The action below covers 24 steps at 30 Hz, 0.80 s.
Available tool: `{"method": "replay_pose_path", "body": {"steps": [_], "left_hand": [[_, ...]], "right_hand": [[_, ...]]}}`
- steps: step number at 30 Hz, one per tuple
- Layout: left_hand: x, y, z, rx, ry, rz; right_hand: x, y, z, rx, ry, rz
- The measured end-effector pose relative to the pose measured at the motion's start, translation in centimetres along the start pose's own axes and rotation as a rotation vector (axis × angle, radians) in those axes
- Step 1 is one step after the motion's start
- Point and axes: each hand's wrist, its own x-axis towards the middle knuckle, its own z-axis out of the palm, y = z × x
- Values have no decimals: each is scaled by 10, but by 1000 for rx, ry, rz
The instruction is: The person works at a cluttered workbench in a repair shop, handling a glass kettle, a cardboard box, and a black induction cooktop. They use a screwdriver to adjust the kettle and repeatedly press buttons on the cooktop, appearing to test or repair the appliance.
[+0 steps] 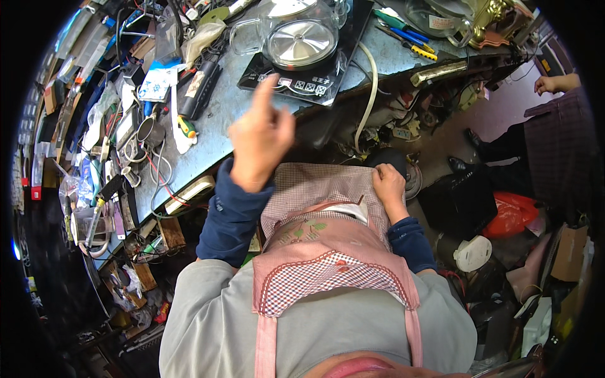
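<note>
My left hand (262, 137) is slightly blurred, with the index finger extended and the other fingers partly curled. It holds nothing. Its fingertip is over the front edge of a black glass-topped electric tea stove (321, 92), by a row of printed control marks. On that stove stands a clear glass kettle (257, 35) with a side handle and a round shiny metal disc (302, 42) showing in it. My right hand (390, 184) rests at the edge of a checked pink apron (321, 182) over my lap. Whether its fingers grip the cloth is hard to see.
Tools, cables and a screwdriver (186, 126) crowd the workbench (208, 127) on the left. A second glass pot (439, 21) and pens (409, 35) lie at the back right. A pale hose (373, 94) hangs off the bench. Another person (553, 141) stands at right.
</note>
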Motion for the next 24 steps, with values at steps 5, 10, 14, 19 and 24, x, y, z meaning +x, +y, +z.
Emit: {"method": "replay_pose_path", "body": {"steps": [5,10,14,19,24], "left_hand": [[19,-79,-39,143,253,-153],[-3,-113,-29,402,82,-200],[-3,-112,-24,407,44,-147],[2,-110,-28,380,12,-148],[-1,-111,-26,399,13,-142]], "right_hand": [[-1,2,0,10,-9,11],[3,0,2,8,-10,4],[3,-2,1,-11,-23,7],[2,-4,-1,-3,-5,-2],[2,-5,-1,1,-3,-2]]}}
